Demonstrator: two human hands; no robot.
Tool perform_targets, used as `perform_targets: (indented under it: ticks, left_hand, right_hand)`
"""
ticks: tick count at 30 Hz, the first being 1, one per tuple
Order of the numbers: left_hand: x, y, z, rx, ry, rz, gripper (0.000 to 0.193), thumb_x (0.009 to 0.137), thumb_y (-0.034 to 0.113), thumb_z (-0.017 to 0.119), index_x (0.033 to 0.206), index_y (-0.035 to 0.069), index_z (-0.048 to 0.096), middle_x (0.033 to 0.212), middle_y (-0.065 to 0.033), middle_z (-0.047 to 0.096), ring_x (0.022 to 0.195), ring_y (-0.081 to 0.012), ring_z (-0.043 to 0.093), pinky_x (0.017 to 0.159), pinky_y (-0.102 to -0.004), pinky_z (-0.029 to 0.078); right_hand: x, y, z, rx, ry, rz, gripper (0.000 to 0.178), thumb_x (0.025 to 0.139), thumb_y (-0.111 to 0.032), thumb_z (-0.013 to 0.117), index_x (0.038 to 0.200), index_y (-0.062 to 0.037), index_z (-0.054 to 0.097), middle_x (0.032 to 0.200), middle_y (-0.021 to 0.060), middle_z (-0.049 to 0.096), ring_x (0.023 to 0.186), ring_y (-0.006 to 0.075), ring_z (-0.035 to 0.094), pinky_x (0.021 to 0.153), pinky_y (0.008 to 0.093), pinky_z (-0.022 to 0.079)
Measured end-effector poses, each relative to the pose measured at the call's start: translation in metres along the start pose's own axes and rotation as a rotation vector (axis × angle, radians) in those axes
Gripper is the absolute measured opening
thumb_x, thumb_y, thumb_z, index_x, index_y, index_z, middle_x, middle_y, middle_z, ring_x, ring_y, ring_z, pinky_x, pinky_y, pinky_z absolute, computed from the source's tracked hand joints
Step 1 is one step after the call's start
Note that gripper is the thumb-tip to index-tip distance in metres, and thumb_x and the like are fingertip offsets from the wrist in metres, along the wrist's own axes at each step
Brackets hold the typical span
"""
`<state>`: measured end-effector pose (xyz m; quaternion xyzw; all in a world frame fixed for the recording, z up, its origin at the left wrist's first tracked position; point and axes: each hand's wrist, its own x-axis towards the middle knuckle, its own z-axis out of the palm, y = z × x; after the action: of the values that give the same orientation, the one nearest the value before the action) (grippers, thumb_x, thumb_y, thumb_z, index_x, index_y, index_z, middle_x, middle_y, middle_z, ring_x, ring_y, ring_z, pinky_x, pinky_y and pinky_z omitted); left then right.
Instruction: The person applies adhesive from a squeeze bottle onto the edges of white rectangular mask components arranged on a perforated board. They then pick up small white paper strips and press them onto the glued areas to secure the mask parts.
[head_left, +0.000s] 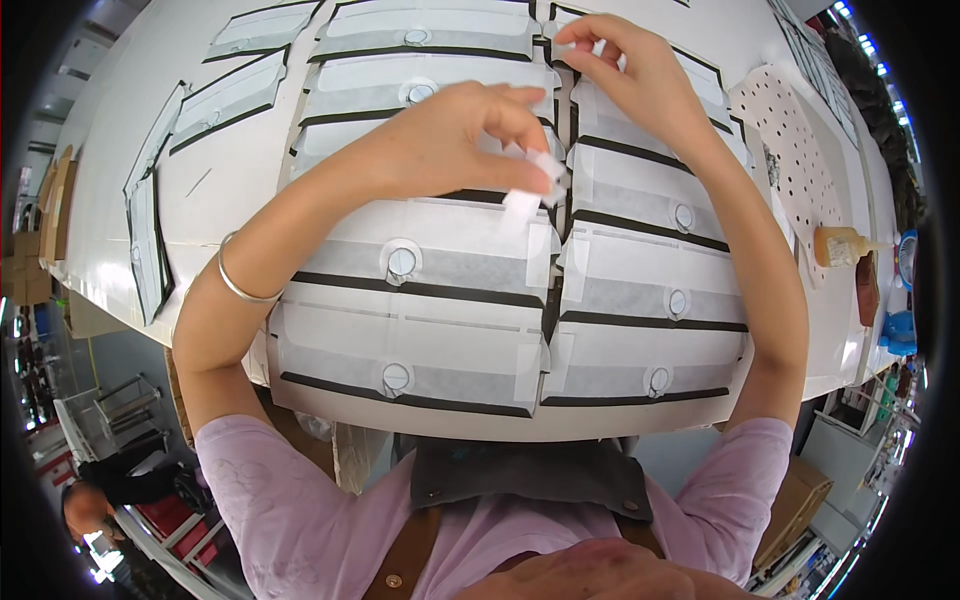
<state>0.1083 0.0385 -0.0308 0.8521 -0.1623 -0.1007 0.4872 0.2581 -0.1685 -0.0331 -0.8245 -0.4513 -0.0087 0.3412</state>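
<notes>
Two columns of flat white-and-grey panels [455, 335] with black edge strips lie in front of me, each near panel bearing a round metallic disc [396, 377]. Over the middle of the left column, my left hand [450, 140] is closed, pinching several small whitish strips [520, 208] between thumb and fingers; they are slightly blurred. My right hand [640, 80] reaches to the far end of the right column. Its thumb and fingers are pinched together close to a panel's left end, and what they hold is too small to tell.
More such panels [225, 100] lie at the far left, with narrow folded pieces [148, 245] beside them. On the right are a perforated cream board [790, 150], a bottle of amber liquid [840, 246] and a blue object [898, 333]. The white table's edge [450, 428] curves before me.
</notes>
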Motion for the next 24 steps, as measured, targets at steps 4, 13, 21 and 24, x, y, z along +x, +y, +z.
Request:
perform_targets:
  ticks: [4, 13, 21, 24]
  left_hand:
    - [0.000, 0.006, -0.006, -0.140, 0.186, -0.143, 0.016, 0.087, 0.019, 0.083, 0.086, 0.006, 0.075, 0.086, -0.0052, 0.074, 0.144, -0.0285, 0.047, 0.111, -0.0432, 0.039]
    - [0.005, -0.007, 0.005, 0.032, 0.237, -0.033, 0.020, 0.085, 0.024, 0.085, 0.081, 0.006, 0.075, 0.075, -0.0053, 0.073, 0.138, -0.0313, 0.053, 0.127, -0.0481, 0.016]
    - [0.013, -0.005, 0.003, -0.092, 0.224, -0.144, 0.020, 0.089, 0.024, 0.082, 0.095, 0.005, 0.079, 0.086, -0.0081, 0.077, 0.127, -0.0231, 0.060, 0.113, -0.0416, 0.038]
    - [0.017, -0.015, 0.008, -0.190, 0.327, -0.064, 0.028, 0.086, 0.027, 0.083, 0.084, 0.002, 0.072, 0.074, -0.0018, 0.069, 0.069, -0.0073, 0.057, 0.064, -0.0263, 0.044]
  right_hand:
    - [-0.027, -0.024, -0.005, 0.527, -0.130, 0.229, 0.021, 0.095, -0.029, 0.073, 0.102, -0.0093, 0.074, 0.090, -0.0041, 0.070, 0.075, 0.0043, 0.056, 0.065, 0.0231, 0.044]
    - [-0.037, -0.046, 0.001, 0.680, -0.314, 0.384, 0.021, 0.094, -0.028, 0.074, 0.098, -0.0071, 0.074, 0.084, 0.0000, 0.071, 0.072, 0.0047, 0.059, 0.059, 0.0216, 0.041]
    - [-0.032, -0.039, 0.000, 0.617, -0.119, 0.358, 0.021, 0.095, -0.024, 0.072, 0.099, -0.0045, 0.076, 0.087, 0.0004, 0.072, 0.069, 0.0060, 0.060, 0.058, 0.0223, 0.045]
    - [-0.027, -0.022, -0.005, 0.597, -0.034, 0.372, 0.021, 0.094, -0.023, 0.072, 0.100, -0.0040, 0.076, 0.087, 0.0010, 0.072, 0.068, 0.0059, 0.060, 0.057, 0.0218, 0.044]
